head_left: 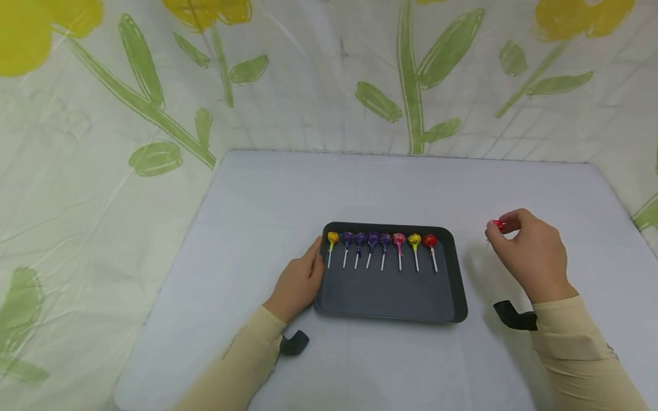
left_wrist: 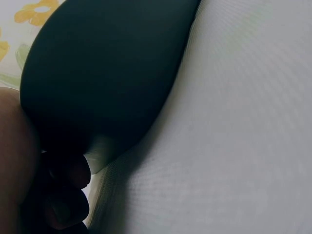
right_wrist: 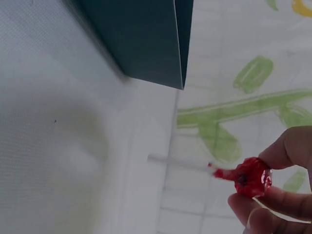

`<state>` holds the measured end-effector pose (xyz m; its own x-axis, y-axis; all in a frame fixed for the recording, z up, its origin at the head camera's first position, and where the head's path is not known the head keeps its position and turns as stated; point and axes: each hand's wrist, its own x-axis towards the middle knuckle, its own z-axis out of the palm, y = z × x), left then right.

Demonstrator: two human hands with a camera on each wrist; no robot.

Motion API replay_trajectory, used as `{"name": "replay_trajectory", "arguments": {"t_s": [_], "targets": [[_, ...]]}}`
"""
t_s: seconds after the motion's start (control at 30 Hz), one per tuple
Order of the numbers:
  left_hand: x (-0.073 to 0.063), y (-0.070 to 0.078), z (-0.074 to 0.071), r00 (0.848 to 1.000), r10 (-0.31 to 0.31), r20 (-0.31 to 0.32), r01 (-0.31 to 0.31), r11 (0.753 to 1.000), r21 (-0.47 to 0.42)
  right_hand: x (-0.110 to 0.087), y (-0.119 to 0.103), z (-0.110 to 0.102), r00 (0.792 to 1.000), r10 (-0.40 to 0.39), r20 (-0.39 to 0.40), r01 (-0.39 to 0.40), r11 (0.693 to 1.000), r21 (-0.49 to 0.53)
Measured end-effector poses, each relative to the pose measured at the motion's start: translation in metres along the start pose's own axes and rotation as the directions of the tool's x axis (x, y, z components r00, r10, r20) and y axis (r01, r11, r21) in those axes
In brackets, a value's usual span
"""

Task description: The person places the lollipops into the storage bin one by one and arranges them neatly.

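A dark grey tray [head_left: 390,294] lies on the white table with a row of lollipops along its far side: yellow [head_left: 332,237], several purple [head_left: 372,238], pink [head_left: 398,238], yellow [head_left: 414,240] and red [head_left: 430,241]. Their white sticks point towards me. My left hand [head_left: 297,283] holds the tray's left edge; in the left wrist view its fingers [left_wrist: 68,207] are curled by the tray's underside. Right of the tray, my right hand [head_left: 534,257] pinches a red-wrapped lollipop [right_wrist: 253,178] by its head between thumb and fingers, its pale stick sticking out leftward in the right wrist view.
The white table [head_left: 231,240] extends around the tray on all sides. Behind it and at the left hangs a white sheet [head_left: 308,85] with painted yellow flowers and green leaves. A dark wrist mount [head_left: 514,317] juts from each sleeve.
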<state>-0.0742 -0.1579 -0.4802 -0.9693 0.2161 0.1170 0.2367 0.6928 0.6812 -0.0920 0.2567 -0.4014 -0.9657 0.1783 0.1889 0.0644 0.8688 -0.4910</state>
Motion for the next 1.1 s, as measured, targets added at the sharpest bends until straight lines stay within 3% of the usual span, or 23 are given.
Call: {"name": "replay_trajectory", "arguments": {"t_s": [0.23, 0.57, 0.83, 1.1], "targets": [[0.001, 0.0, 0.0, 1.0, -0.014, 0.005, 0.014, 1.0, -0.004, 0.0, -0.001, 0.001, 1.0, 0.009, 0.016, -0.009, 1.0, 0.002], [0.0, -0.001, 0.0, 1.0, -0.002, -0.001, 0.002, 1.0, -0.005, -0.003, -0.007, 0.005, 0.995, -0.084, 0.048, 0.084, 0.996, -0.006], [0.0, 0.0, 0.0, 1.0, -0.012, 0.007, 0.012, 1.0, -0.01, -0.005, -0.009, 0.007, 0.993, -0.093, 0.069, 0.094, 0.996, -0.011], [0.0, 0.001, 0.0, 1.0, -0.007, 0.001, 0.007, 1.0, -0.008, -0.006, -0.009, 0.01, 0.992, -0.125, 0.021, 0.125, 0.992, 0.008]]}}
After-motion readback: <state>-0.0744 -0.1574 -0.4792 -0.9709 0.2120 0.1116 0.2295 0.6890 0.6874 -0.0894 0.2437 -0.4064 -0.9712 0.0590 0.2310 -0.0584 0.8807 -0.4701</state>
